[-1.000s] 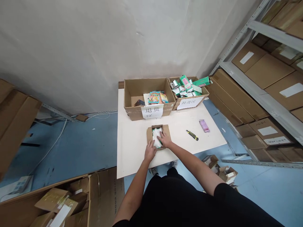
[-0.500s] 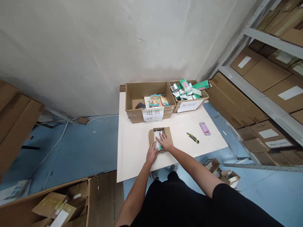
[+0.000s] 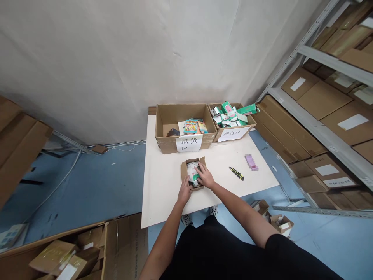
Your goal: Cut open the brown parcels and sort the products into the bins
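Observation:
In front of me a small opened cardboard box point(image 3: 183, 171) stands on the white table point(image 3: 159, 186), its flaps folded outward. Inside it lie white wrapping point(image 3: 191, 169) and a small green-and-white box point(image 3: 195, 177), partly covered. My left hand point(image 3: 184, 190) is closed on the near left wall of the cardboard box. My right hand point(image 3: 205, 177) reaches in over the right side, its fingers bent against the green-and-white box; the fingertips are partly hidden. To the right lies a black-and-yellow utility knife point(image 3: 236, 173).
Behind stand two labelled cartons: one point(image 3: 166, 146) with colourful booklets, the other point(image 3: 247, 130) heaped with green boxes. A blurred pink item point(image 3: 251, 162) lies at right. Shelving point(image 3: 317, 112) full of cartons borders the right; a large carton point(image 3: 125, 245) stands at lower left.
My right hand's fingers have bent further into the cardboard box. The white wrapping has shifted, and more of the green-and-white box shows. My left hand stays at the near left.

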Tool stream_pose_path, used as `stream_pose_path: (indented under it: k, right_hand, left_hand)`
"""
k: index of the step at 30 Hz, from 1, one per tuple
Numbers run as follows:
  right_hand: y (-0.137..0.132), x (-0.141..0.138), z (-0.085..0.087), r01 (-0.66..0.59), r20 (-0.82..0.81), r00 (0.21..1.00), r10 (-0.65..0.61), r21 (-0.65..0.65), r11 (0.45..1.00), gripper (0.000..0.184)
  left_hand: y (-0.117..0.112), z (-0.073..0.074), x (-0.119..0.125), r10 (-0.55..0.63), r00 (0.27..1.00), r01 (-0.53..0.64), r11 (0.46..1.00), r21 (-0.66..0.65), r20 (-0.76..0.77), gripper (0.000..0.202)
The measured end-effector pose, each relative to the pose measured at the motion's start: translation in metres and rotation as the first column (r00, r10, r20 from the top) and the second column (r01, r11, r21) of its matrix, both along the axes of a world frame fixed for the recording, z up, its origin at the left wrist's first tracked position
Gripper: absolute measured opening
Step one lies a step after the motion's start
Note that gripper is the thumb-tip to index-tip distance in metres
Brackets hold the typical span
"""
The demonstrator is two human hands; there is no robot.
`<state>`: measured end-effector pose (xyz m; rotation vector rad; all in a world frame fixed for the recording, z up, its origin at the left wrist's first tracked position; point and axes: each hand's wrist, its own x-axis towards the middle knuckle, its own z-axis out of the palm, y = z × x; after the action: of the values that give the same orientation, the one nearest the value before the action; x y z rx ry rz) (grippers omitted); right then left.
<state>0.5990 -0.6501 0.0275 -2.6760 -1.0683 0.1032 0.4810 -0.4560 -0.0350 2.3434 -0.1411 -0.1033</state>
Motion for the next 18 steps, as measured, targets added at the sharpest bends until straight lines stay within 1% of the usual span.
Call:
stream_pose_path:
  k: [2, 4, 7, 9, 12, 16, 18]
  right_hand:
    - [0.002, 0.004, 0.003, 0.113, -0.001, 0.994, -0.113, 0.051, 0.992, 0.067]
    - [0.006, 0.010, 0.005, 0.221, -0.044, 0.975, -0.218, 0.069, 0.973, 0.054]
    - [0.014, 0.017, 0.004, 0.326, -0.105, 0.942, -0.319, 0.051, 0.944, 0.047]
    - [0.020, 0.016, -0.001, 0.373, -0.113, 0.924, -0.365, 0.054, 0.926, 0.046]
    - [0.031, 0.005, -0.015, 0.382, -0.117, 0.921, -0.372, 0.081, 0.921, 0.051]
    - [0.041, -0.021, -0.036, 0.381, -0.149, 0.915, -0.375, 0.015, 0.924, 0.058]
    - [0.040, -0.029, -0.041, 0.387, -0.152, 0.912, -0.382, 0.002, 0.922, 0.064]
  left_hand:
    - [-0.002, -0.002, 0.002, -0.005, 1.000, 0.005, 1.000, -0.015, 0.020, 0.005]
    - [-0.006, -0.003, 0.002, -0.008, 1.000, 0.008, 1.000, -0.014, 0.028, 0.007]
    - [-0.011, -0.004, 0.003, 0.002, 1.000, -0.002, 1.000, 0.004, 0.023, 0.015]
    - [-0.012, -0.004, 0.003, 0.008, 1.000, -0.008, 1.000, 0.009, 0.017, 0.016]
    - [-0.012, -0.005, 0.003, 0.025, 1.000, -0.025, 1.000, -0.008, 0.015, 0.015]
    - [-0.014, -0.007, 0.003, 0.042, 0.999, -0.040, 0.998, -0.052, 0.029, 0.012]
    - [-0.015, -0.007, 0.003, 0.055, 0.998, -0.054, 0.997, -0.062, 0.024, 0.016]
